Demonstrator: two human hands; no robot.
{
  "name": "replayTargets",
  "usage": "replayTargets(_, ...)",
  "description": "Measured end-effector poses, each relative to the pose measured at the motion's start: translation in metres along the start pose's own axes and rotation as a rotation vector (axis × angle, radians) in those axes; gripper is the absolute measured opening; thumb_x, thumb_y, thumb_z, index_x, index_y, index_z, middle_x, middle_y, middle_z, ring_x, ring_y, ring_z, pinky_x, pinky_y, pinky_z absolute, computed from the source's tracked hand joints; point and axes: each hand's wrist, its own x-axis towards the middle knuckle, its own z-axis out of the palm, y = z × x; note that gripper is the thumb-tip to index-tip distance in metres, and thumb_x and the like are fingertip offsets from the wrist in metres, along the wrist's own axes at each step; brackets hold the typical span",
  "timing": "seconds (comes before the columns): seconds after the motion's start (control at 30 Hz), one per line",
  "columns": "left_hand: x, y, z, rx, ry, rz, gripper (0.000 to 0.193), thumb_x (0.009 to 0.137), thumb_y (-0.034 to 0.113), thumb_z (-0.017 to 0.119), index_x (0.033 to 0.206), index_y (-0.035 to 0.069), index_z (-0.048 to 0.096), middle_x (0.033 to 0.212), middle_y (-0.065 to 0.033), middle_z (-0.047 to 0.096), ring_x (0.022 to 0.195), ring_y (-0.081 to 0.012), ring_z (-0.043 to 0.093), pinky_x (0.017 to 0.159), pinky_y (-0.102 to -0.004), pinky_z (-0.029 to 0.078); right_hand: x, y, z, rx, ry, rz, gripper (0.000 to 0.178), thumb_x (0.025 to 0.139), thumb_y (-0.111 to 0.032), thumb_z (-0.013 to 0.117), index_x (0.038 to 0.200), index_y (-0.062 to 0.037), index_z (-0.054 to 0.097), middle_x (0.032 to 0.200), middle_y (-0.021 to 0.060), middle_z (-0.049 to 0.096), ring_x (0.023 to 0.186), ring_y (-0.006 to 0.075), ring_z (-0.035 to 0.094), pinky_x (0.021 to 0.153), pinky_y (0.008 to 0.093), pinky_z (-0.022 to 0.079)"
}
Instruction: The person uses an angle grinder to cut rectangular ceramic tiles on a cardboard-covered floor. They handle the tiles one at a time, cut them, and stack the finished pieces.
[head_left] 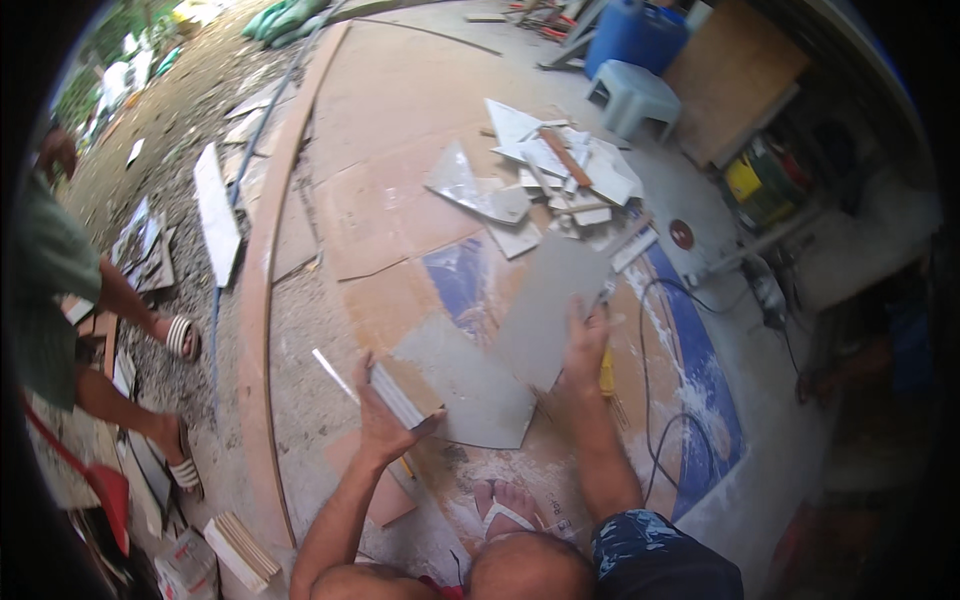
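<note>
We are apparently sorting, our left hand (385, 425) fingers grasping stacked grey flat tiles (465, 385), right hand (586, 350) fingers grasping a grey rectangular sheet (548, 310), next likely needing steady support.

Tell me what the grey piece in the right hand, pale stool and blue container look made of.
Grey piece: probably ceramic tile, matt, judging by its thin, flat, stiff look; could be board.
Pale stool: likely moulded plastic, smooth, given its rounded form.
Blue container: perhaps plastic, evenly coloured.

Bright left, dim blurry right
</note>
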Motion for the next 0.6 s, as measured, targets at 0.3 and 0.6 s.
replayTargets(0.3, 0.006, 0.009, -0.001, -0.134, 0.033, -0.072, 0.156, 0.059, 0.026, 0.105, 0.168, 0.003, -0.005, 0.138, -0.0175, 0.051, 0.126, -0.0352, 0.057, 0.113, -0.0505, 0.045, -0.077, 0.020, -0.045, -0.247, -0.093, 0.049, 0.039, 0.114, -0.024, 0.061, 0.138, 0.0052, 0.066, 0.122, 0.0091, 0.075, 0.110, 0.0129, 0.067, 0.098, 0.0303, 0.053)
replayTargets(0.6, -0.008, -0.063, 0.026, -0.165, -0.036, -0.118, 0.148, 0.059, 0.033, 0.104, 0.166, -0.001, 0.009, 0.145, -0.0189, 0.041, 0.135, -0.0367, 0.048, 0.117, -0.0514, 0.042, -0.089, 0.039, -0.077, -0.296, -0.068, 0.186, 0.046, 0.116, -0.036, 0.057, 0.135, 0.0039, 0.068, 0.118, 0.0075, 0.076, 0.108, 0.0119, 0.067, 0.095, 0.0285, 0.053)
